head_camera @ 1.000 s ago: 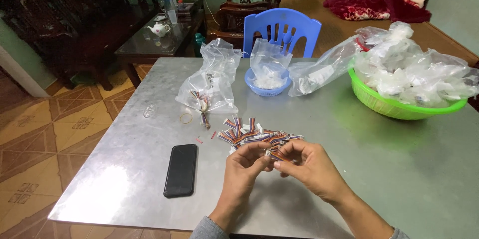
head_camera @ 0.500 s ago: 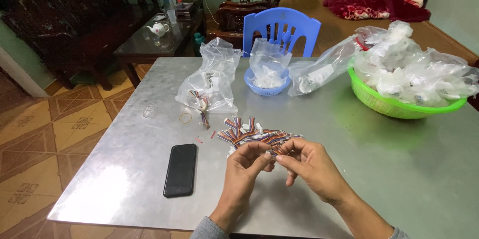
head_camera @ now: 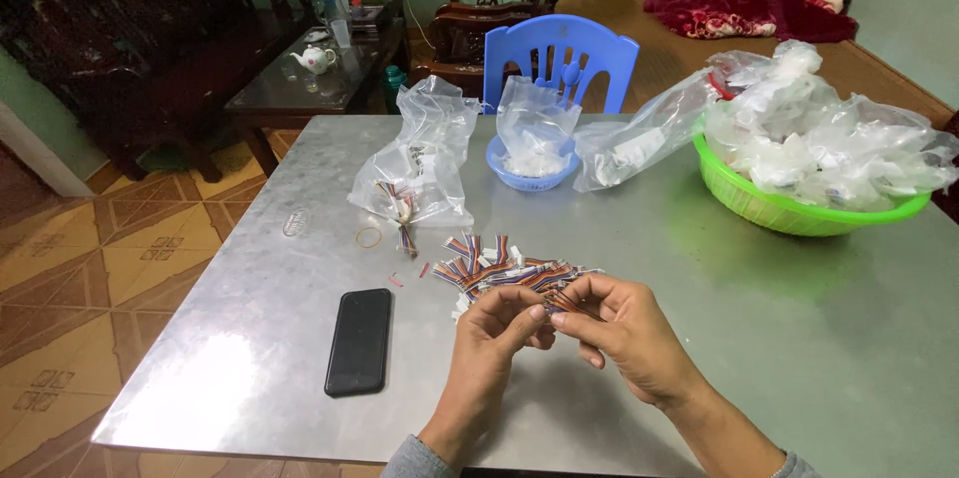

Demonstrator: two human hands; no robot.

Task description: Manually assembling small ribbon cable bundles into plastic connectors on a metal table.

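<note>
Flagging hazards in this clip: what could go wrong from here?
The small cable piece pinched between the left hand and right hand might slip into the cable pile and get mixed up. Loose bits beside the phone could roll off the table. A forearm might nudge the green basket.

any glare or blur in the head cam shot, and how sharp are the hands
Head view: a bright glare patch sits on the metal table left of the black phone; left hand and right hand are fairly sharp, casting soft shadows beneath them; the small wire bundle is legible; the dark furniture behind is dim.
</note>
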